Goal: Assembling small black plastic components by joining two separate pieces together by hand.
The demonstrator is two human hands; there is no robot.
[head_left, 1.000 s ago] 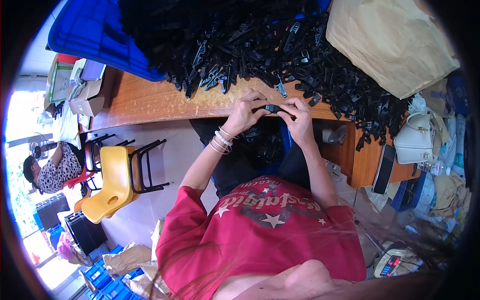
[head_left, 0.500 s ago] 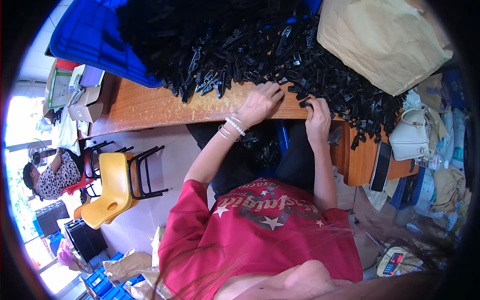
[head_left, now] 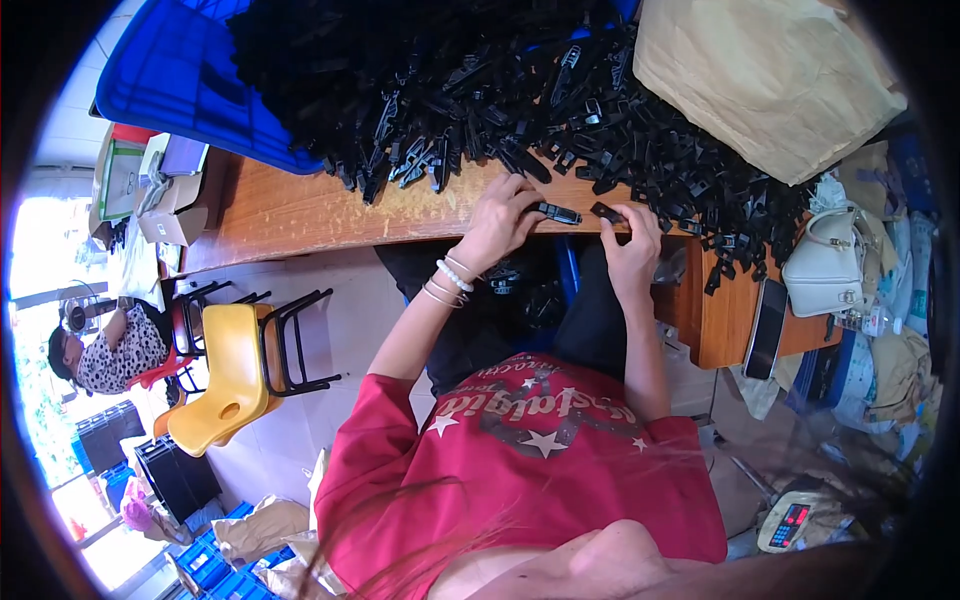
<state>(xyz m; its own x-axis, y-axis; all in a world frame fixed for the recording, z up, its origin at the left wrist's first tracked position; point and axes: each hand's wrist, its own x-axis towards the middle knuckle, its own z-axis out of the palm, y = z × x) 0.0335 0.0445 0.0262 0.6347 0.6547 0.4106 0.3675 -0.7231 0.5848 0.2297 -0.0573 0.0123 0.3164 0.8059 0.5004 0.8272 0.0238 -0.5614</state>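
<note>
Above the wooden table's near edge, my left hand point(head_left: 500, 216) pinches a long black clip-like piece point(head_left: 560, 213) that points to the right. Just beyond that piece's tip, my right hand point(head_left: 633, 243) has a small black plastic piece point(head_left: 604, 212) between thumb and fingers. The two pieces are close together but apart. A big heap of similar black pieces point(head_left: 480, 120) spreads over the table in front of both hands, some with shiny metallic parts. Their exact kind is too small to tell.
A blue crate point(head_left: 190, 90) lies tilted at the heap's left, and a brown paper bag point(head_left: 765, 85) rests on its right. Bare wooden table point(head_left: 290, 210) shows at left. A white handbag point(head_left: 825, 262) stands far right. Yellow chair point(head_left: 232, 365) and another person point(head_left: 115, 350) are at left.
My left hand has drawn back from the heap's edge and now holds a long black piece. My right hand still holds its small piece, shifted slightly left.
</note>
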